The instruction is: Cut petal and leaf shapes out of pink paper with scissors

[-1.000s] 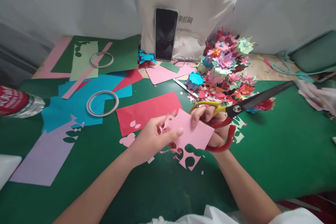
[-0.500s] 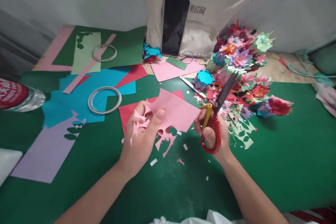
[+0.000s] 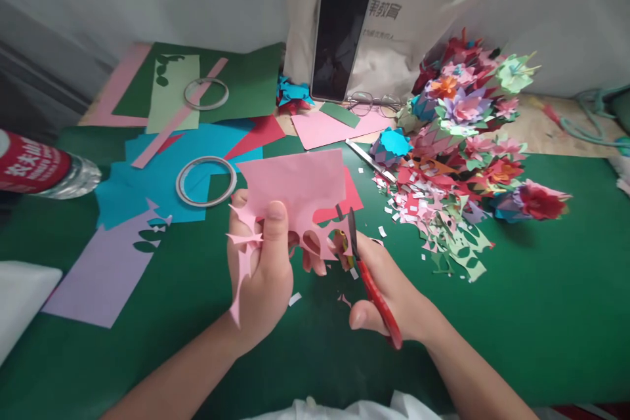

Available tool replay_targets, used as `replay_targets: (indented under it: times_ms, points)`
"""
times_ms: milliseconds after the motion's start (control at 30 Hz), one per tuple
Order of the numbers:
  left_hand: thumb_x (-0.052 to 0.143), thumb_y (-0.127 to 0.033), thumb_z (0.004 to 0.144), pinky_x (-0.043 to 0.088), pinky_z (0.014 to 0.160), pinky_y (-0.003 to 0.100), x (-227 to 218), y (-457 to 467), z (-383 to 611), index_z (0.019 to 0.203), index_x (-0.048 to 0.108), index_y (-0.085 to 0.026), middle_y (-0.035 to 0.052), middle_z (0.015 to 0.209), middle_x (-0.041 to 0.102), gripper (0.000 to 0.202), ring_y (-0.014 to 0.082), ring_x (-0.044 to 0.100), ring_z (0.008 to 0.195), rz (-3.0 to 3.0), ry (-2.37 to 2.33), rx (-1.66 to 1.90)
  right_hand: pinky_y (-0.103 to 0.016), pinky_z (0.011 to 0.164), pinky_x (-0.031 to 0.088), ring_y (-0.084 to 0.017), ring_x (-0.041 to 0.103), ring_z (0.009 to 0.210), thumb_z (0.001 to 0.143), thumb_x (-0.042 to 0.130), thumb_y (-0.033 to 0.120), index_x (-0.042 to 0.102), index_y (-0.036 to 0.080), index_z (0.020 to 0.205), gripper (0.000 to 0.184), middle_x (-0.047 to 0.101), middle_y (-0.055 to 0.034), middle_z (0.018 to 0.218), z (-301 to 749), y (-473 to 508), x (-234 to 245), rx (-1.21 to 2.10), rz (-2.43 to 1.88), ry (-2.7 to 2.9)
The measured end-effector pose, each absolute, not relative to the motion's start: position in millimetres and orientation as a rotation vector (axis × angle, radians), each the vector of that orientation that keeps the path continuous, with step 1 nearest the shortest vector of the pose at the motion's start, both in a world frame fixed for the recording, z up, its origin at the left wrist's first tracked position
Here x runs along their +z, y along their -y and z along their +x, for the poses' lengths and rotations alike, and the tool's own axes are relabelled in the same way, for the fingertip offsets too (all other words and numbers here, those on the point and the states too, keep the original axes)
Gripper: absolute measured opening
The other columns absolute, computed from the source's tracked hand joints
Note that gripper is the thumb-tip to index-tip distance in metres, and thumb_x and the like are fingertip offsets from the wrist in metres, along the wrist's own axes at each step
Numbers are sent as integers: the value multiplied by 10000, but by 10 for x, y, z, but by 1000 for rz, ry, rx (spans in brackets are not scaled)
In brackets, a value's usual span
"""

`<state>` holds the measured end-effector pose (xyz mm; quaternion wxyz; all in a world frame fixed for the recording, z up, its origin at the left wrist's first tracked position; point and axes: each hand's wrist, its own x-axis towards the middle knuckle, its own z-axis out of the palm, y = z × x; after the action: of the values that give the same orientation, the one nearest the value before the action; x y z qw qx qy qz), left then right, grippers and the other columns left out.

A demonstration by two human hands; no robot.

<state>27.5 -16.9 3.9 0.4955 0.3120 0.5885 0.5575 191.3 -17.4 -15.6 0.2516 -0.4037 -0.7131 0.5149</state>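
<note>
Pinched under the thumb of my left hand (image 3: 266,269) is a sheet of pink paper (image 3: 300,177), its lower edge full of cut-out holes and ragged strips. My right hand (image 3: 388,289) grips a pair of scissors (image 3: 369,282) with red and yellow handles. The dark blades are parted around the lower right edge of the pink paper. Part of the yellow handle is hidden behind the paper. Beneath the sheet lies a piece of red paper (image 3: 352,193) on the green table.
Paper flowers (image 3: 462,108) and a heap of paper scraps (image 3: 443,223) lie at the right. Tape rolls (image 3: 180,184) rest on blue paper (image 3: 147,197); lilac paper (image 3: 103,275) is nearer. A bottle (image 3: 44,167) lies left. A phone (image 3: 341,39) leans upright behind glasses (image 3: 361,104).
The scissors have swung from pointing away, clear of the sheet, to opened blades at its lower right edge. My left hand has turned the pink paper. The view has shifted slightly left.
</note>
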Motion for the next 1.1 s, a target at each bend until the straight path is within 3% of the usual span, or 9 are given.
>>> replay_targets:
  times_ms: [133,333,567,667,833,1100]
  points:
    - [591,-544,869,432,345,209,58,217,326,933,493,-237,-70,494,589,328,121,542,371,715,-1396,1313,-339,696,481,-213,531,782,730,421,883,511,191,943,729,535,-55,877,1903,169,-148,1447,-1009,1945]
    - [577,-598,842,422,350,225,92,261,348,756,553,-206,-26,459,571,402,139,569,400,789,-1416,1045,-325,740,486,-206,597,818,776,583,742,491,224,922,547,606,-31,875,1869,183,-151,1548,-734,1796]
    - [511,-509,902,530,560,277,111,265,315,525,567,-226,16,499,627,475,160,596,480,962,-1252,855,-322,612,493,-222,635,757,758,614,734,461,242,839,521,598,-20,812,1864,214,-175,1646,-748,1621]
    - [531,-480,893,526,563,281,144,259,318,547,585,-226,17,538,652,433,163,592,490,989,-1274,838,-324,644,502,-196,610,722,786,594,722,484,246,864,496,587,-14,825,1881,189,-168,1581,-717,1691]
    - [526,-441,898,503,540,263,165,255,317,510,575,-233,-7,483,594,443,151,554,467,998,-1303,880,-352,790,509,-213,579,825,790,590,718,559,231,962,518,587,-38,856,1898,158,-134,1542,-718,1757]
    - [558,-404,890,467,495,244,158,238,319,535,568,-221,-12,496,596,399,134,526,455,1002,-1265,880,-359,756,511,-215,567,781,789,548,754,570,223,920,547,564,-38,811,1879,159,-123,1579,-705,1746]
